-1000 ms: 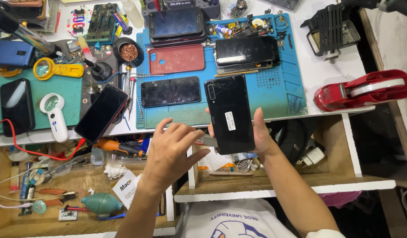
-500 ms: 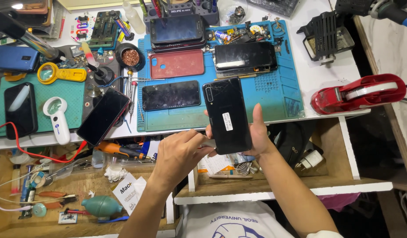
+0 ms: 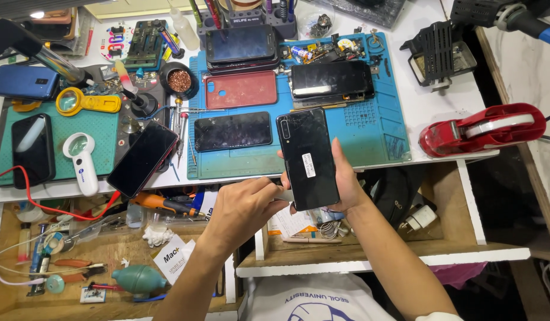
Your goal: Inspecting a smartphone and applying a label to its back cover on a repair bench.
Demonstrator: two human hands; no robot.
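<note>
The black phone (image 3: 309,159) could slip and drop into the open drawer (image 3: 370,249), since it hangs off the near edge of the table (image 3: 429,125); the thin metal tool (image 3: 284,194) may also gouge its edge. The right hand (image 3: 340,178) is clamped around the phone, the left hand (image 3: 245,205) pinched together on the tool. The phone shows a glossy back with a small white sticker

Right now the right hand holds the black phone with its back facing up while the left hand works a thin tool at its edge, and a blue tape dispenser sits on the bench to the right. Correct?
Not quite: the tape dispenser is red, not blue, as the head view shows. The rest stands: the right hand holds the black phone back up, and the left hand works a thin tool at its edge.
</note>
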